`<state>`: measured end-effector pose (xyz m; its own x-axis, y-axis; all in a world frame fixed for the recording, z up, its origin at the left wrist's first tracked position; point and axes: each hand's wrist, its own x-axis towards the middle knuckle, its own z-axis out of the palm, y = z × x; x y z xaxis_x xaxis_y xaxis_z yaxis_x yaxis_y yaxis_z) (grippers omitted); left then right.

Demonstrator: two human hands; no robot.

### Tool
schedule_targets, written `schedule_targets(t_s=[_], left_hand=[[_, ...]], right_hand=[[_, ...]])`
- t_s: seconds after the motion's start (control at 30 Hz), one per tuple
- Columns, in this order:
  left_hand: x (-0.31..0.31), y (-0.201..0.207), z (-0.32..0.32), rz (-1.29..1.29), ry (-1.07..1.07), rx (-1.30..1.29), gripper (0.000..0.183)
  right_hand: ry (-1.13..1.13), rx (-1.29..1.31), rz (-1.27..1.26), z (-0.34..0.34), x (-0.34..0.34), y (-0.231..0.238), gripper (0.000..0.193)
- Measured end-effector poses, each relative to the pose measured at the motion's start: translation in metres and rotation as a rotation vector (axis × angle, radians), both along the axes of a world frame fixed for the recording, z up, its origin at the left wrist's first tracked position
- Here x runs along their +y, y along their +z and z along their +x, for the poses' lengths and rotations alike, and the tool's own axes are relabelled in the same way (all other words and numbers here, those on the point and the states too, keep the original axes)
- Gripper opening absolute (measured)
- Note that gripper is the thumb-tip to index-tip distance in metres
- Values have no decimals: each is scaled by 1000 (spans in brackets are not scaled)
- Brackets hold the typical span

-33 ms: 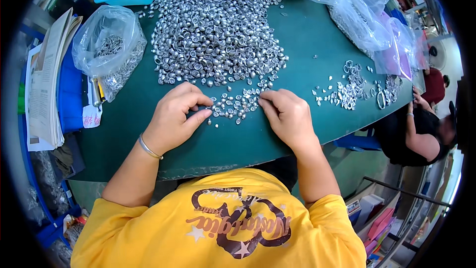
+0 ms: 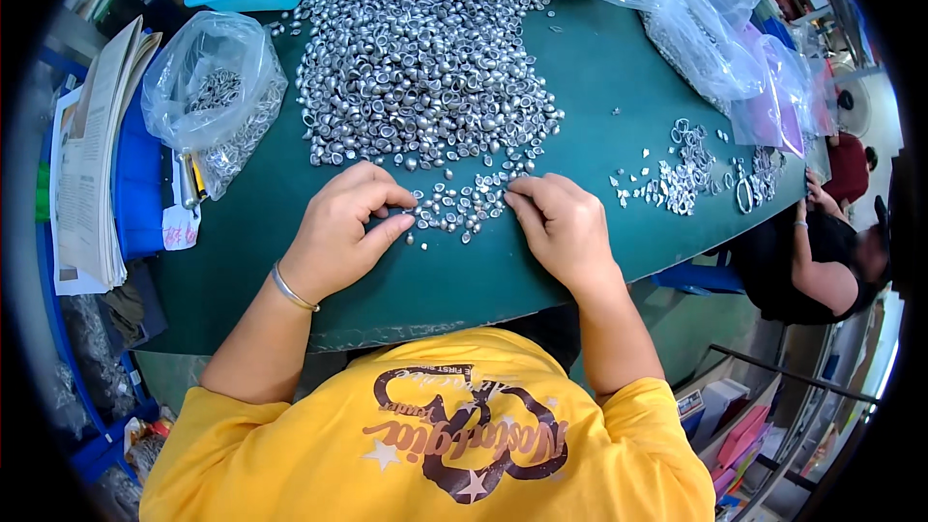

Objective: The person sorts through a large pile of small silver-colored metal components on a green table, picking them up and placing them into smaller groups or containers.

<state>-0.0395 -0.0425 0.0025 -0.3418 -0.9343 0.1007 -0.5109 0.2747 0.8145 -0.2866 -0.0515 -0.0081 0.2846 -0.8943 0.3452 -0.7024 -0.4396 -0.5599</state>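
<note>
Small silver pieces (image 2: 450, 217) lay between left hand (image 2: 338, 227) (9 o'clock) and right hand (image 2: 570, 232) (3 o'clock), both curled; couldn't tell if gripping. Pieces looked light, stiff, slippery; rim pinch seemed best.

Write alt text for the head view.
A person's bare left hand and right hand flank scattered small silver, hollow, metallic pieces on a dark green tabletop. Beyond lies a large heap of similar pieces, with a clear plastic bag left of it.
</note>
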Motion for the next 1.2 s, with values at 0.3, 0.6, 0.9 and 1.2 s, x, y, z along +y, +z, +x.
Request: schedule_targets(t_s=[0.3, 0.6, 0.9, 1.2], left_hand=[[0, -2, 1, 18, 8, 2, 15], [1, -1, 0, 1, 8, -10, 14], [-1, -1, 0, 5, 23, -11, 12], [-4, 1, 0, 42, 31, -1, 11]], right_hand=[[-137, -667, 576, -27, -7, 14, 9], [-74, -654, 417, -21, -2, 3, 10], [270, -1690, 771, -48, -18, -8, 9], [311, -1719, 735, -51, -25, -15, 8]])
